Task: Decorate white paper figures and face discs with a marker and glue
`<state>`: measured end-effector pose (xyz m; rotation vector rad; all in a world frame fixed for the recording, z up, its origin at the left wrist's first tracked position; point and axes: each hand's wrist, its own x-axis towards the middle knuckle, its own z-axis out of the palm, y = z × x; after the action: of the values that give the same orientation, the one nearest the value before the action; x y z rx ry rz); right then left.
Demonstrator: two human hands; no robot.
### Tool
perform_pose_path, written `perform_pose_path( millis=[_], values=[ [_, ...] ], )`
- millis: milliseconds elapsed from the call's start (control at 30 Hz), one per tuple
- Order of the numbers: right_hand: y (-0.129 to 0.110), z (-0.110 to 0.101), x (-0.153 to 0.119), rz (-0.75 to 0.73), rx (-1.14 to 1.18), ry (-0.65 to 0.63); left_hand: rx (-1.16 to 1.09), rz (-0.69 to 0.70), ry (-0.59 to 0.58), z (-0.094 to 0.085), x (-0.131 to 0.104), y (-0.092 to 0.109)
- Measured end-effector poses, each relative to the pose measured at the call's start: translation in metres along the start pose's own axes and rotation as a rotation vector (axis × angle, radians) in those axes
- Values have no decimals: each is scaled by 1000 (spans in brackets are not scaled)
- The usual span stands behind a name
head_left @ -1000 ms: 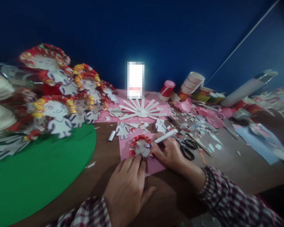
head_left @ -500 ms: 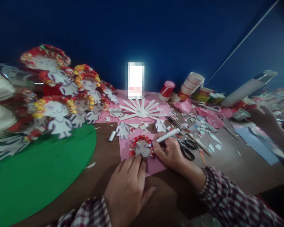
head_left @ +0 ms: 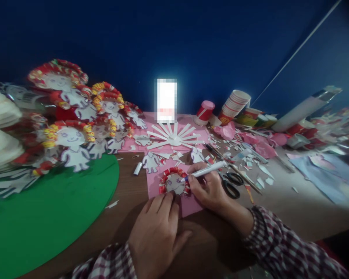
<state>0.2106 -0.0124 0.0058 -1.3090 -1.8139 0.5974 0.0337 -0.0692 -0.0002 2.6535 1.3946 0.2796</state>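
A round paper doll face (head_left: 175, 183) with drawn eyes and a smile lies on pink paper (head_left: 192, 206), ringed by red and yellow curled paper hair (head_left: 174, 171). My left hand (head_left: 158, 221) lies flat, its fingertips on the lower edge of the face. Pinched in my right hand (head_left: 211, 188) is a white marker (head_left: 208, 169), uncapped, its dark tip at the right eye of the face. The white marker cap (head_left: 137, 168) lies to the left of the pink paper. Paper doll bodies (head_left: 151, 162) lie just above the face.
Black scissors (head_left: 232, 184) and paper scraps (head_left: 251, 161) lie right of my right hand. Finished paper dolls (head_left: 71, 141) stand at left by a green round board (head_left: 52, 221). White strips fan out (head_left: 174, 138) at the back, with stacked paper cups (head_left: 235, 104) to their right.
Another person's hand at the far right has left the view. The marker leans slightly flatter, its tip still by the eye. My left hand stays in place.
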Motion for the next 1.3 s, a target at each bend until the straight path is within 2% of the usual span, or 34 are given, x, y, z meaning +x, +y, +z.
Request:
perform_pose_path(
  millis=[167,300,733,1100,1300],
  values=[
    [-4,1,0,-66,-23,-80,-16,3,3,-2,0,1],
    [3,6,-2,-131,-3,-45,-9,-11,-8,-2,0,2],
    [2,7,1,-109,-32,-60,-25,-1,-21,-3,0,1],
    [9,14,0,-163,-81,-50,-22,2,-19,-2,0,1],
    [1,6,0,-113,-22,-44,-8,-8,-16,-3,1,2]
  ],
)
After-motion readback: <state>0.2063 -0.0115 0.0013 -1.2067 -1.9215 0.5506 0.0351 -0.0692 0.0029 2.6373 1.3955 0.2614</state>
